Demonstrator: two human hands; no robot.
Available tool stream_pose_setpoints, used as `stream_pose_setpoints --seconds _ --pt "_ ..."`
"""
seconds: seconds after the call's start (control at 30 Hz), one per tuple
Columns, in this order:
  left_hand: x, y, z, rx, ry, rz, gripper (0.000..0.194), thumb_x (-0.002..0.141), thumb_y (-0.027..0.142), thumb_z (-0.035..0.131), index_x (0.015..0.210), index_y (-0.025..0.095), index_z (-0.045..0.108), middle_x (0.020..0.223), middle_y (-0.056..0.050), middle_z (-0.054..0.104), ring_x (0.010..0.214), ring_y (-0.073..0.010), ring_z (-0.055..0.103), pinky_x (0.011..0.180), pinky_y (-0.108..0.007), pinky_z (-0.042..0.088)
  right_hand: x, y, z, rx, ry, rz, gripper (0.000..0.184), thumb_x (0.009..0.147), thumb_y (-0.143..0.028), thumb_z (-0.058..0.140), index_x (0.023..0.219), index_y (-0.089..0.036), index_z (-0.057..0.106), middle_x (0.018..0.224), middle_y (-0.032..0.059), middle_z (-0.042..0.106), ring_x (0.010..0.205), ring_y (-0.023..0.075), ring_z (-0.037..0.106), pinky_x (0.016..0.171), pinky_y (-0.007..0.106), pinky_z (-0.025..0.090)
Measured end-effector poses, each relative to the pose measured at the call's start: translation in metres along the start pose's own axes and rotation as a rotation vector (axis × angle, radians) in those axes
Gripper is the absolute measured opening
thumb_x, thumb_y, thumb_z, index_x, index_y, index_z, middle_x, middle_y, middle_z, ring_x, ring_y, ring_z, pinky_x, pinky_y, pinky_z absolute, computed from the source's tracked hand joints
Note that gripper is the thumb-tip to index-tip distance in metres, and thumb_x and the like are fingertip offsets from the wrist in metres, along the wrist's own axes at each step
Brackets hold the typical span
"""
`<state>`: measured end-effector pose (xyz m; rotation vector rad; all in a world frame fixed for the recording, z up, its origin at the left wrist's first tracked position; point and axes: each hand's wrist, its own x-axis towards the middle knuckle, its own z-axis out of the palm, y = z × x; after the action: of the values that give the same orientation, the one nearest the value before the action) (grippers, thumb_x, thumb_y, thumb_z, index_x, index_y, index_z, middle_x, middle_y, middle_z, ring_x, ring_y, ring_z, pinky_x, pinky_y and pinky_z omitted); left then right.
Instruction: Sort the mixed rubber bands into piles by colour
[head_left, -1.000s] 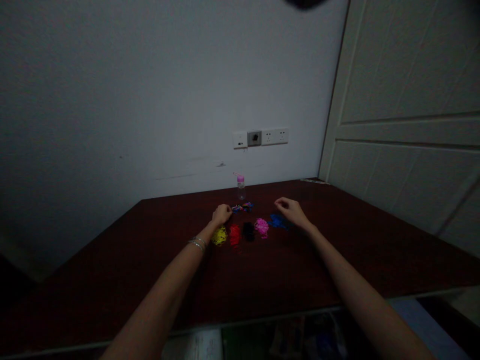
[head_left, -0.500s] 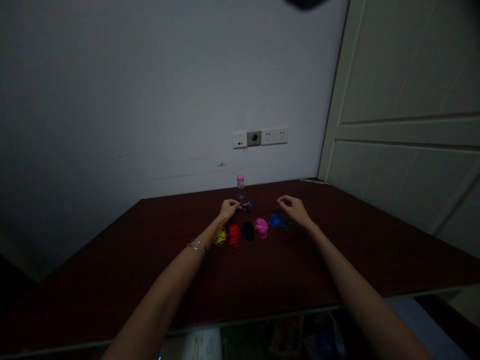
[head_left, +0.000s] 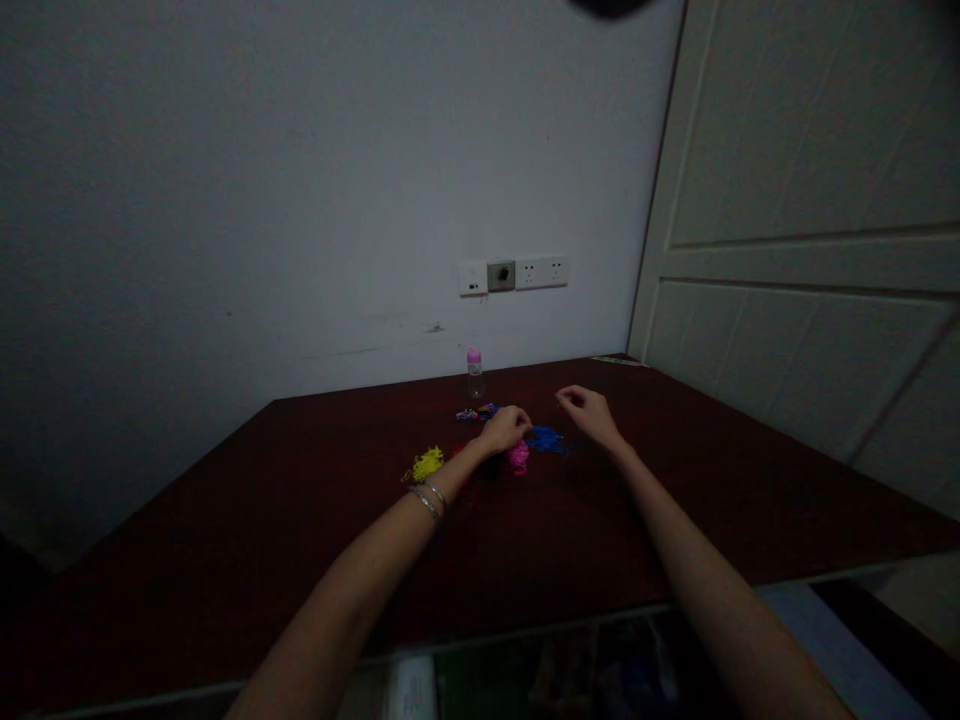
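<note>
Blue pile [head_left: 547, 440]: mid-tabletop [head_left: 262, 500], long axis roughly along the front edge.
Left hand [head_left: 505, 430]: nearer, at the pile's left end; fingers curled, gap and hold indiscernible.
Right hand [head_left: 590, 415]: toward the right edge; fingers bent inward, gap and hold indiscernible.

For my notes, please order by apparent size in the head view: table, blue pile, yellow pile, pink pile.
Table
Blue pile, yellow pile: too alike to rank
Pink pile, partly behind the left hand

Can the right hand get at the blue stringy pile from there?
Probably yes: the right hand is close beside the blue stringy pile, with nothing visible between them; the left hand is near its other side.
</note>
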<state>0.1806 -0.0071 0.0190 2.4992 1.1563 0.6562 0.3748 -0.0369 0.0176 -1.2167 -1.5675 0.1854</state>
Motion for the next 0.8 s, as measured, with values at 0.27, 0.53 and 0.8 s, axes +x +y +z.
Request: stream_pose_setpoints --seconds 0.27,0.53,0.8 --pt "0.011 0.012 0.009 0.021 -0.063 0.034 0.024 0.072 0.021 0.055 0.088 0.014 0.071 0.084 -0.005 0.069 0.074 -0.0131 0.06 0.072 -0.021 0.046 -0.001 -0.001 -0.002 -0.029 -0.021 0.0 0.023 0.076 -0.03 0.05 0.081 -0.014 0.066 0.073 0.0048 0.066 0.068 0.0162 0.06 0.064 0.026 0.044" --pt "0.005 -0.019 -0.021 -0.091 0.146 -0.151 0.025 0.071 0.013 0.052 0.086 0.011 0.072 0.085 -0.007 0.07 0.076 -0.0135 0.061 0.072 -0.021 0.045 -0.004 -0.001 0.005 -0.146 -0.424 -0.089 0.016 0.07 -0.022 0.059 0.08 -0.018 0.071 0.087 0.0057 0.067 0.082 0.018 0.059 0.078 0.028 0.044" --pt "-0.022 -0.1 -0.058 -0.081 0.355 -0.446 0.021 0.072 0.017 0.054 0.081 0.011 0.072 0.083 -0.008 0.07 0.078 -0.0159 0.062 0.069 -0.021 0.044 -0.01 -0.011 0.017 -0.302 -0.641 -0.148 0.024 0.067 -0.03 0.066 0.088 -0.02 0.073 0.097 0.0083 0.062 0.1 0.0237 0.048 0.09 0.037 0.034"
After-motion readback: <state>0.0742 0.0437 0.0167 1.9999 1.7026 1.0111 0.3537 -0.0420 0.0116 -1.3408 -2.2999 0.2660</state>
